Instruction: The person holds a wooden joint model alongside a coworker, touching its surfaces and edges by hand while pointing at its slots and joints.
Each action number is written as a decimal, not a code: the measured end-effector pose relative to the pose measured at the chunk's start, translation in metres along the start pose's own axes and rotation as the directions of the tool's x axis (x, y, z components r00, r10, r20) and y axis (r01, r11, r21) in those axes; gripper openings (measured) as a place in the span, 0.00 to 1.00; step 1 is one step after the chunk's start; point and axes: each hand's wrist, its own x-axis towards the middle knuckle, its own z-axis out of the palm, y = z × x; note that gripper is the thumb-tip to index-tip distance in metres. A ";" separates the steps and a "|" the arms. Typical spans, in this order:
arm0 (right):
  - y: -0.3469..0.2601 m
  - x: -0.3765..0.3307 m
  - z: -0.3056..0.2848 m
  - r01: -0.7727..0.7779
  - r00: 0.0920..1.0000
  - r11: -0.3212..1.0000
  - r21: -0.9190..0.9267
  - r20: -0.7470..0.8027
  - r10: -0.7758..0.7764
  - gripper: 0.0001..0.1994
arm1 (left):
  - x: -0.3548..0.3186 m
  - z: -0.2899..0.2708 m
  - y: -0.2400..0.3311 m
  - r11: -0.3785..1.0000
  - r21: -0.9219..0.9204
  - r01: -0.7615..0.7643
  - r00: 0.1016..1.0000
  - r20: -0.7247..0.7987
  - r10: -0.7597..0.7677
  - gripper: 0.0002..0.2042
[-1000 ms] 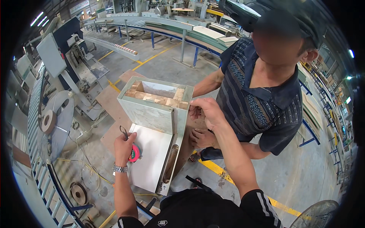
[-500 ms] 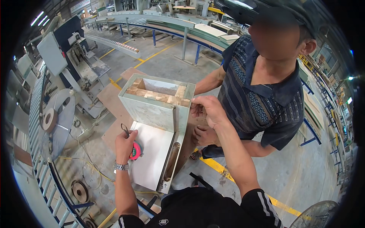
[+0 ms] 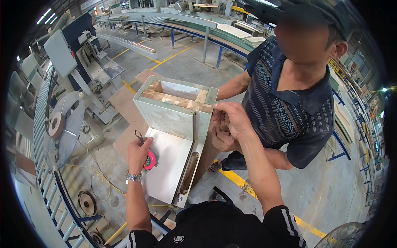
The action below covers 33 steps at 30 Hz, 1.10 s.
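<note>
My left hand, a metal watch on its wrist, rests by the left edge of a white panel. Its fingers close round a dark tool with a looped end; the tool's full shape is hidden. Against the palm side sits a pink tape measure. My right hand has its fingers curled and pressed together at the right corner of an upright hollow box-like piece with wooden blocks inside its top. A co-worker's hand is just below and partly behind my right fingers.
The co-worker stands close on the right. A reel machine and roller conveyor are on the left. Brown boards lie behind the box; a long conveyor crosses the back. A fan stands at lower right.
The co-worker's lower hand has risen toward my right fingers. The whole view has shifted slightly. My left hand stays beside the panel with the looped tool.
</note>
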 end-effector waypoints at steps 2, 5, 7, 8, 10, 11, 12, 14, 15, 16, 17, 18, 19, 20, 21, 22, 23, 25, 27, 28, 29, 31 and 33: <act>0.000 0.000 -0.002 0.004 1.000 1.000 0.000 0.002 -0.004 0.10 | -0.001 0.001 0.002 1.000 -0.001 -0.002 1.000 0.002 0.002 0.22; 0.000 -0.001 -0.002 0.027 0.999 1.000 0.008 0.028 -0.027 0.10 | -0.001 0.002 0.002 1.000 -0.005 -0.006 1.000 0.001 0.006 0.22; -0.002 -0.003 0.002 0.013 1.000 1.000 -0.009 -0.008 -0.013 0.10 | -0.001 0.001 0.000 1.000 -0.005 -0.008 1.000 0.000 0.008 0.22; -0.003 -0.005 0.003 0.012 1.000 1.000 -0.008 -0.008 -0.013 0.10 | -0.001 0.000 -0.001 1.000 -0.003 -0.002 1.000 0.002 0.002 0.22; -0.005 -0.006 0.004 0.028 1.000 0.999 -0.038 0.015 -0.028 0.09 | 0.000 -0.001 -0.002 1.000 -0.001 0.001 1.000 0.003 -0.001 0.22; -0.004 -0.005 0.003 0.030 0.999 0.999 -0.038 0.015 -0.029 0.09 | 0.000 -0.001 -0.002 1.000 -0.011 0.006 1.000 0.011 -0.006 0.22; -0.002 -0.003 0.003 0.036 0.999 0.999 -0.037 0.005 -0.036 0.08 | 0.000 -0.001 -0.002 1.000 -0.020 0.010 1.000 0.018 -0.010 0.22; 0.001 -0.003 0.004 0.040 0.999 0.999 -0.035 -0.007 -0.041 0.08 | -0.002 -0.001 0.000 1.000 -0.023 0.009 1.000 0.021 -0.008 0.22; 0.003 -0.004 0.005 0.055 0.998 0.998 -0.043 -0.030 -0.056 0.09 | -0.002 -0.001 0.000 1.000 -0.026 0.007 1.000 0.023 -0.006 0.22; 0.004 -0.005 0.009 0.070 0.996 0.996 -0.051 -0.050 -0.072 0.09 | -0.002 -0.002 -0.001 1.000 -0.026 0.007 1.000 0.021 -0.007 0.22; 0.006 -0.007 0.013 0.070 0.996 0.996 -0.051 -0.048 -0.072 0.09 | -0.001 -0.002 -0.003 1.000 -0.023 0.009 1.000 0.020 -0.008 0.22; 0.009 -0.010 0.017 0.098 0.991 0.992 -0.082 -0.082 -0.105 0.10 | -0.001 -0.002 -0.005 1.000 -0.020 0.010 1.000 0.018 -0.010 0.22; 0.011 -0.013 0.021 0.127 0.983 0.985 -0.114 -0.116 -0.140 0.11 | -0.001 -0.002 -0.004 1.000 -0.021 0.009 1.000 0.017 -0.009 0.22; 0.015 -0.014 0.023 0.129 0.983 0.985 -0.114 -0.115 -0.142 0.11 | -0.001 -0.002 -0.004 1.000 -0.023 0.006 1.000 0.017 -0.006 0.22; 0.020 -0.015 0.023 0.160 0.976 0.982 -0.100 -0.132 -0.173 0.12 | -0.001 -0.001 -0.004 1.000 -0.024 0.003 1.000 0.018 -0.002 0.22; 0.023 -0.015 0.024 0.192 0.968 0.978 -0.086 -0.150 -0.204 0.15 | -0.001 -0.001 -0.003 1.000 -0.023 0.001 1.000 0.019 0.000 0.22; 0.025 -0.016 0.025 0.194 0.967 0.977 -0.085 -0.151 -0.205 0.15 | -0.002 0.000 -0.001 1.000 -0.015 0.002 1.000 0.015 -0.002 0.22; 0.026 -0.018 0.028 0.195 0.964 0.979 -0.061 -0.170 -0.203 0.16 | -0.002 0.000 -0.001 1.000 -0.005 0.003 1.000 0.012 -0.003 0.22; 0.030 -0.017 0.030 0.222 0.956 0.972 -0.069 -0.178 -0.231 0.16 | -0.001 0.000 -0.007 1.000 -0.006 0.001 1.000 0.003 -0.001 0.22; 0.031 -0.016 0.031 0.249 0.947 0.965 -0.080 -0.189 -0.259 0.16 | -0.002 0.000 -0.006 1.000 -0.006 0.000 1.000 0.005 0.000 0.22; 0.034 -0.016 0.032 0.249 0.946 0.965 -0.080 -0.191 -0.260 0.16 | -0.003 0.000 -0.004 1.000 -0.005 -0.001 1.000 0.007 0.001 0.22; 0.041 -0.019 0.036 0.234 0.936 0.970 -0.072 -0.254 -0.245 0.18 | -0.003 0.000 -0.004 1.000 -0.005 -0.004 1.000 0.007 0.004 0.22; 0.046 -0.020 0.040 0.262 0.929 0.961 -0.092 -0.244 -0.277 0.19 | -0.001 0.000 -0.009 1.000 0.003 -0.013 1.000 -0.004 0.013 0.22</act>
